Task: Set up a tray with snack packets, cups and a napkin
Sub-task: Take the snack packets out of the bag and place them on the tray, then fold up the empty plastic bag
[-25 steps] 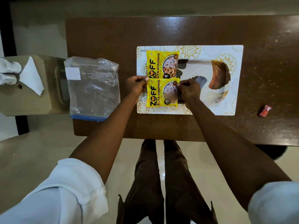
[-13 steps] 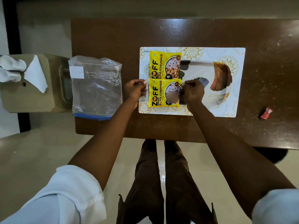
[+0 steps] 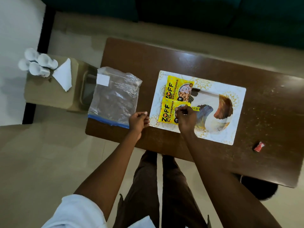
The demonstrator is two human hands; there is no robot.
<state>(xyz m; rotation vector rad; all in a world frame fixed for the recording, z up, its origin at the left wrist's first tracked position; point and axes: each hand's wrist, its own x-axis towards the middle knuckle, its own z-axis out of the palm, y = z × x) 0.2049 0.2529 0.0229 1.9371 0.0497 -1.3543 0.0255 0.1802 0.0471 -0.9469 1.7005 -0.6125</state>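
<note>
On the tray (image 3: 236,99), two yellow packets read "ZOFF SOYA CHUNKS": the right hand (image 3: 186,120) pinches the near packet (image 3: 167,112), tagged "20.00", overlapping the far packet (image 3: 176,87), while the left hand (image 3: 138,120), curled on nothing, hangs just beside the tray.

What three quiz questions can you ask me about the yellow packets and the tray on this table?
1. Pick one: how many yellow plastic snack packets lie on the white patterned rectangular tray? A one, B two, C four.
2. True or false: the white cups already stand on the tray.
3. Fill the gap: the right hand pinches the ___ packet (nearer or farther from the person).

Key
1. B.
2. False. The cups sit on the beige side stand, beside the folded white napkin.
3. Nearer: its fingers pinch the nearer yellow packet.
</note>
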